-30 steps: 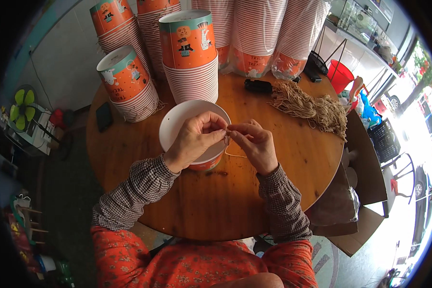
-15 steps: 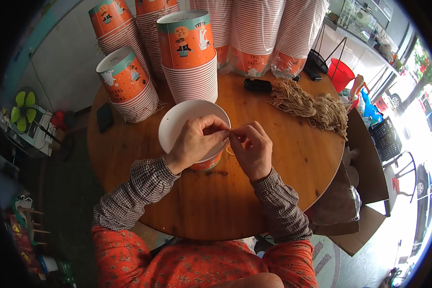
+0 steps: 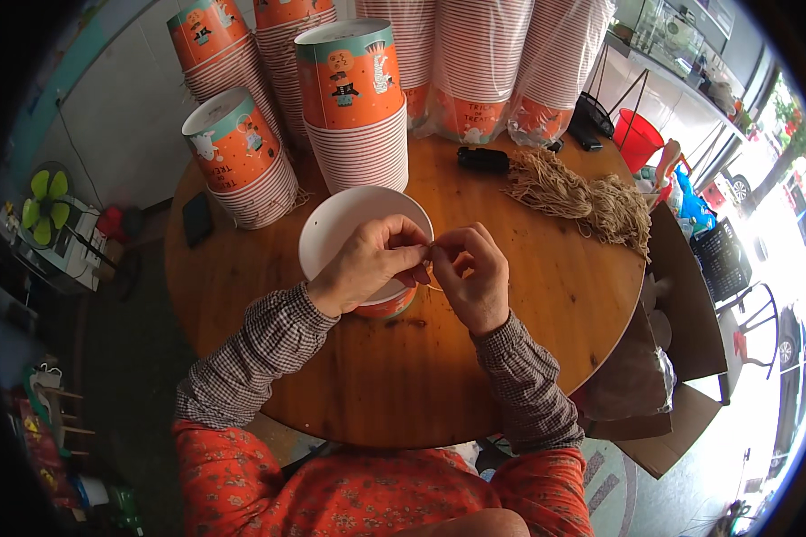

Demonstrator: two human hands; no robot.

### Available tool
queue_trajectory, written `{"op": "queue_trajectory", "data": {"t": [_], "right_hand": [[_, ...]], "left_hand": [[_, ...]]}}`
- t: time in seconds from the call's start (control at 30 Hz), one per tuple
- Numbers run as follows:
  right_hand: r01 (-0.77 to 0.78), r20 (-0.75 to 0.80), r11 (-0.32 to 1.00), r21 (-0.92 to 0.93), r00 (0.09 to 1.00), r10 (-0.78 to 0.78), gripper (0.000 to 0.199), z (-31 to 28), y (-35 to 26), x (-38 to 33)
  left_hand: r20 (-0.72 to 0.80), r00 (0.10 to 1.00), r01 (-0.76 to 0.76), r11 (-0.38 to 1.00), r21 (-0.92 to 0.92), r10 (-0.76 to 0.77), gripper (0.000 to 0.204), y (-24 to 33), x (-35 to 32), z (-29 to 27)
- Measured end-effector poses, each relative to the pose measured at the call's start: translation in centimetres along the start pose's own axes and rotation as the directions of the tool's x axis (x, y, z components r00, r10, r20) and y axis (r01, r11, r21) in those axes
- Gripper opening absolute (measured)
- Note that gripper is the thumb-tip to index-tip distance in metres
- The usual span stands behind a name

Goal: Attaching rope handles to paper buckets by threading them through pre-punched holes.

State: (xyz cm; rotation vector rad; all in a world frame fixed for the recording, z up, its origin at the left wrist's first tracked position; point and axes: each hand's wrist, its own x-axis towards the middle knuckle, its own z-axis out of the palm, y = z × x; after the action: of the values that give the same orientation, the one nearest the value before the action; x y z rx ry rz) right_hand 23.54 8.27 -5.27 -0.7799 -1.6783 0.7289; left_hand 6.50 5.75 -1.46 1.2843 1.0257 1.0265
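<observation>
A paper bucket [image 3: 330, 225], white inside and orange outside, stands on the round wooden table [image 3: 376, 385] with its mouth tilted toward me. My left hand [image 3: 365, 261] reaches over its opening, thumb and fingers pinched together at the right side of the rim. Against those fingertips my right hand [image 3: 476, 279] is closed in a pinch as well. A thin pale string [image 3: 435, 286] curves below the meeting fingertips, outside the bucket; the part between the fingers is mostly hidden.
Behind the bucket rise a tall stack of orange buckets [image 3: 354, 85], a shorter stack [image 3: 237, 148] and plastic-wrapped stacks [image 3: 479, 63]. A bundle of beige strings [image 3: 587, 199] lies at right beside a black object [image 3: 483, 160]. A dark phone [image 3: 197, 220] lies left; a cardboard box [image 3: 681, 331] stands right.
Both hands stay together at the bucket's rim, with only slight finger movement. The string's loop below the fingertips has shifted a little. The whole view has moved very slightly.
</observation>
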Motion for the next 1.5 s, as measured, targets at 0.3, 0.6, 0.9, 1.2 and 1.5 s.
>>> {"op": "queue_trajectory", "data": {"t": [0.3, 0.6, 0.9, 1.2, 1.5], "right_hand": [[0.047, 0.02, 0.998, -0.044, 0.999, -0.046, 0.013, 0.1, 0.1, -0.1], [0.036, 0.044, 0.999, 0.028, 0.998, -0.037, 0.012, 0.2, 0.2, -0.1], [-0.056, 0.046, 0.994, 0.098, 0.998, 0.051, 0.006, 0.3, 0.8, -0.1], [-0.091, 0.047, 0.985, 0.145, 0.995, 0.085, 0.007, 0.5, 0.9, -0.3], [-0.116, 0.039, 0.991, 0.073, 0.993, 0.114, 0.009, 0.3, 0.6, -0.2]], "left_hand": [[-0.088, 0.994, -0.061, 0.998, -0.005, 0.06, 0.011, -0.8, 0.3, -0.4], [-0.086, 0.993, -0.083, 0.996, 0.022, 0.085, 0.011, -0.9, 0.2, -0.5], [-0.047, 0.983, -0.167, 0.975, 0.148, 0.176, 0.014, -1.3, 0.1, -0.4], [-0.061, 0.979, -0.157, 0.912, 0.378, 0.194, 0.014, -0.5, -0.1, -0.1], [-0.016, 0.999, -0.036, 0.988, 0.15, 0.039, 0.014, -0.9, 0.5, -1.1]]}}
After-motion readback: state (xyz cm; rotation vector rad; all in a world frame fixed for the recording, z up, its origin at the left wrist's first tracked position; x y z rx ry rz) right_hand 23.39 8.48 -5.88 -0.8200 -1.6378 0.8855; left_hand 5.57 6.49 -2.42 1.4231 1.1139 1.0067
